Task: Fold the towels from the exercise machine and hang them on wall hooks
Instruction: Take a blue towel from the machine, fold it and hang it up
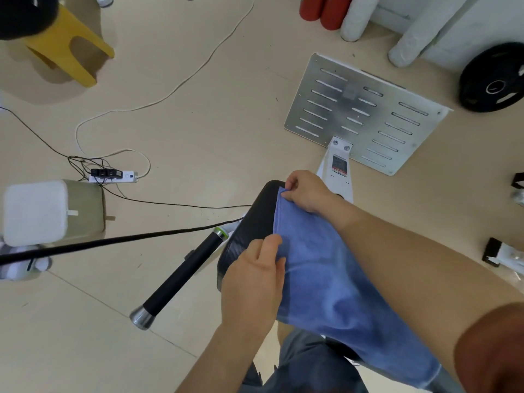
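Folding appears to be at an early stage: the blue towel (334, 279) lies draped along the black seat pad (255, 217). The right hand (306, 191) pinches its corner at the pad's far edge; the left hand (252, 282) pinches its left edge. Hanging is not yet done.

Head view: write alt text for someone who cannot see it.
A blue towel lies over a black padded seat; the right hand pinches its far corner, the left hand grips its side edge. A power strip lies nearby.
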Demonstrator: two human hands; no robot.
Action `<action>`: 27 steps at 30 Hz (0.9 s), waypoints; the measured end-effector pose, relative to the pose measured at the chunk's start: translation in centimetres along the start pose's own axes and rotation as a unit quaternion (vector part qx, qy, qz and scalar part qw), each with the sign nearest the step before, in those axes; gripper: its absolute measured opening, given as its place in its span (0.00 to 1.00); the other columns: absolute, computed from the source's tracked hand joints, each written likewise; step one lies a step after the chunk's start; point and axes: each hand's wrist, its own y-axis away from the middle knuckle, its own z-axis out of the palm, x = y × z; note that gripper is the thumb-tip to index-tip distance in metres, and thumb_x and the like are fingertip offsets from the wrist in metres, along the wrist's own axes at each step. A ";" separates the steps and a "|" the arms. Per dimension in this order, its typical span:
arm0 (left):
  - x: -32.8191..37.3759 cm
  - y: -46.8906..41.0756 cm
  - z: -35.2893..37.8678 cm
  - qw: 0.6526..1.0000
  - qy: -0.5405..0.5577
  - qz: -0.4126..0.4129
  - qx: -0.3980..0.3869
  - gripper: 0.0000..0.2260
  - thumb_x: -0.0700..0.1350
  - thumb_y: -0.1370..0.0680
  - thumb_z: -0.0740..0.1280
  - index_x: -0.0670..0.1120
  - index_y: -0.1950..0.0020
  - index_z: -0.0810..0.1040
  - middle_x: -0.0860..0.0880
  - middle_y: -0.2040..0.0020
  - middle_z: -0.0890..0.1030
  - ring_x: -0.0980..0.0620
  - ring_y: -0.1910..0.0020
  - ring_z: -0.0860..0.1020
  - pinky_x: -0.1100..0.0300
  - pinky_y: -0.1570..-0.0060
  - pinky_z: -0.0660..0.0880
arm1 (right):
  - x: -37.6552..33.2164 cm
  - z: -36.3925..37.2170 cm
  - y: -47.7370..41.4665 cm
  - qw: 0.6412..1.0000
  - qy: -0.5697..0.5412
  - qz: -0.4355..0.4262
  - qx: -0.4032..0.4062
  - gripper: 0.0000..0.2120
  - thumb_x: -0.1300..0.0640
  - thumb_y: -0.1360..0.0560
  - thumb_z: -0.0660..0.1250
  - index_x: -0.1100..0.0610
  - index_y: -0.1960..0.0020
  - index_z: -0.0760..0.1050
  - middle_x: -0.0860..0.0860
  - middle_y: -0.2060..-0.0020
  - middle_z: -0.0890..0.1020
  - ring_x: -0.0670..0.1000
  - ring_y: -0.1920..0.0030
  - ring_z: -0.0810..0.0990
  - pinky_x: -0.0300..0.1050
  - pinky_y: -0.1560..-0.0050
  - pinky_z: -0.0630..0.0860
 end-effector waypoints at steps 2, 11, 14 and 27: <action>-0.7 1.3 -0.3 0.997 0.056 -0.032 -0.034 0.06 0.52 0.22 0.64 0.57 0.46 0.71 0.58 0.59 0.76 0.56 0.63 0.76 0.58 0.64 0.77 | 0.0 -0.3 0.2 1.000 -0.003 -0.016 -0.020 0.06 0.61 0.27 0.68 0.55 0.51 0.73 0.50 0.59 0.76 0.52 0.56 0.74 0.43 0.55 0.70; -2.9 4.5 1.6 0.984 0.136 -0.113 -0.020 0.06 0.54 0.27 0.70 0.59 0.58 0.73 0.62 0.59 0.75 0.57 0.57 0.75 0.71 0.61 0.70 | -0.7 -0.6 -0.1 0.998 0.033 0.000 -0.045 0.13 0.61 0.26 0.69 0.60 0.42 0.79 0.52 0.54 0.77 0.51 0.52 0.76 0.40 0.51 0.69; -2.9 5.1 2.3 0.978 0.158 -0.139 0.003 0.06 0.51 0.27 0.71 0.58 0.58 0.73 0.61 0.58 0.75 0.58 0.57 0.75 0.75 0.61 0.67 | -0.3 -0.5 -0.5 0.999 0.049 -0.001 -0.011 0.07 0.59 0.27 0.70 0.59 0.50 0.82 0.52 0.57 0.79 0.51 0.55 0.76 0.41 0.54 0.71; -2.0 7.9 4.8 0.943 0.208 -0.256 0.042 0.15 0.48 0.26 0.72 0.53 0.43 0.71 0.57 0.50 0.78 0.56 0.54 0.78 0.69 0.57 0.70 | 5.5 -0.5 10.5 0.992 0.077 -0.049 0.084 0.21 0.49 0.24 0.64 0.55 0.33 0.72 0.57 0.42 0.76 0.57 0.42 0.76 0.49 0.42 0.72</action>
